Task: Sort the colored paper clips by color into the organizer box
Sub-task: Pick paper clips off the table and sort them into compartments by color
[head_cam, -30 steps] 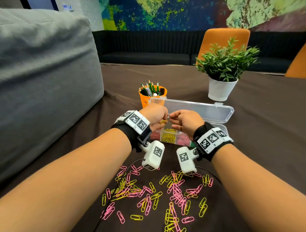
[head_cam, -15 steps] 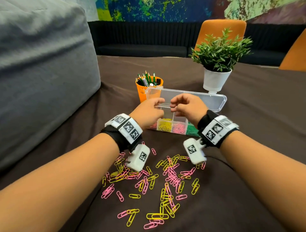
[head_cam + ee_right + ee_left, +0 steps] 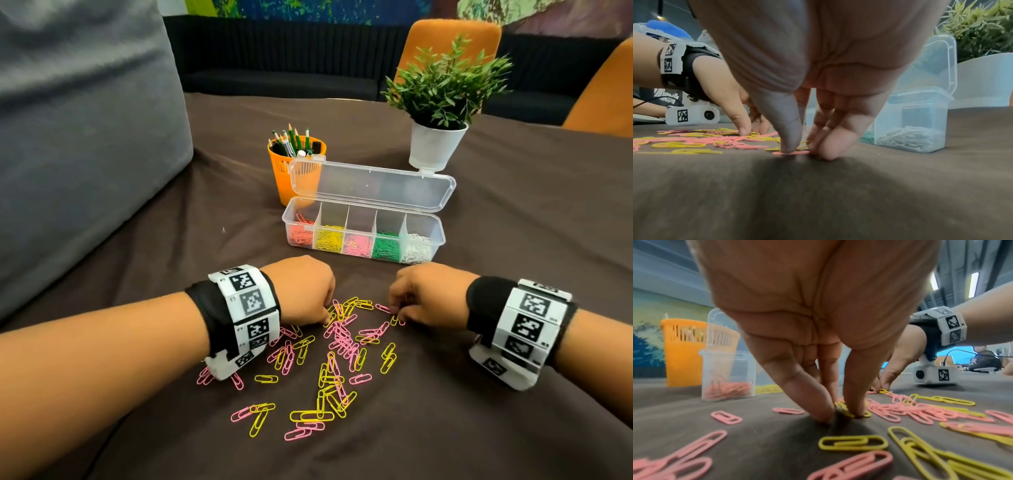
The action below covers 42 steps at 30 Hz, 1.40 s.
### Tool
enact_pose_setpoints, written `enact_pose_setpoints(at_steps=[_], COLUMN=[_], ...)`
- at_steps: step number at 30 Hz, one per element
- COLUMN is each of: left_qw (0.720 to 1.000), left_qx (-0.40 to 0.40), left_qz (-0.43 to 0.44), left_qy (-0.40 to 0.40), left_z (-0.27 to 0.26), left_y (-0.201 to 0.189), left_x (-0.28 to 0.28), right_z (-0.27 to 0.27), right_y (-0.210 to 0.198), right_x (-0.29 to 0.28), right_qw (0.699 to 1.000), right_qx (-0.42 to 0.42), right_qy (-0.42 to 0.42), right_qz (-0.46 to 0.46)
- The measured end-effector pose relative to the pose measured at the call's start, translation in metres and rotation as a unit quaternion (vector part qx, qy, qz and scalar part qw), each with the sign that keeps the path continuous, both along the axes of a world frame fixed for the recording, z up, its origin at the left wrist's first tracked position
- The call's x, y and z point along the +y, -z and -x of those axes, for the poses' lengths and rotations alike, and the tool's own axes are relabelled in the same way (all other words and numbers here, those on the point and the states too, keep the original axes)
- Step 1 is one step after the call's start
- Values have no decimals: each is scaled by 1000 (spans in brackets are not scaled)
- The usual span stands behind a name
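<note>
Loose pink and yellow paper clips [image 3: 339, 346] lie scattered on the brown cloth in front of me. The clear organizer box [image 3: 442, 233] stands behind them with its lid [image 3: 373, 183] open; its compartments hold red, yellow, pink, green and white clips. My left hand [image 3: 325, 318] is down on the pile, and its thumb and forefinger pinch a yellow clip [image 3: 843, 409] against the cloth. My right hand [image 3: 397, 313] is at the pile's right edge. Its thumb [image 3: 789, 136] presses a pink clip [image 3: 797, 152], with the curled fingers at the clip's other end.
An orange pencil cup [image 3: 291, 174] stands just behind the box's left end, a potted plant [image 3: 440, 102] in a white pot behind its right end. A large grey cushion [image 3: 78, 120] fills the left side. Orange chairs [image 3: 448, 37] and a dark sofa stand beyond the table.
Both hands have come back from above the box and dropped to the loose pile. Each now has its fingertips on a clip.
</note>
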<state>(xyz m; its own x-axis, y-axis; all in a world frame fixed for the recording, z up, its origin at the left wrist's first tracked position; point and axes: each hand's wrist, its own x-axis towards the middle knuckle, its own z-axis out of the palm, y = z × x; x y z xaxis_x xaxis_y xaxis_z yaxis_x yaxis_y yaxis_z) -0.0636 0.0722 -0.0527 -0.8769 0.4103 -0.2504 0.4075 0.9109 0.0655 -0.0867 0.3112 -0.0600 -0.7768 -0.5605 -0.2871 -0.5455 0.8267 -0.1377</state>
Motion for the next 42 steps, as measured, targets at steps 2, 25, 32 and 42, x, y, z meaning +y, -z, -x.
enact_pose_setpoints(at_steps=[2,25,32,42], left_qw=[1000,866,990,829], left_qx=[-18,-240,-75,-265], left_qz=[-14,-344,-70,-387], left_qy=[-17,-272,-96,-303], left_z=[1,3,3,31], left_y=[-1,-4,6,-22], left_x=[0,-14,0,-17], right_z=[-1,-2,14,19], right_y=[4,0,3,-4], right_x=[1,-9,-41,-55], right_qw=[1000,966,882,995], right_qx=[6,-148,-195,-70], right_qy=[-11,73,226,54], right_qz=[8,197,366,50])
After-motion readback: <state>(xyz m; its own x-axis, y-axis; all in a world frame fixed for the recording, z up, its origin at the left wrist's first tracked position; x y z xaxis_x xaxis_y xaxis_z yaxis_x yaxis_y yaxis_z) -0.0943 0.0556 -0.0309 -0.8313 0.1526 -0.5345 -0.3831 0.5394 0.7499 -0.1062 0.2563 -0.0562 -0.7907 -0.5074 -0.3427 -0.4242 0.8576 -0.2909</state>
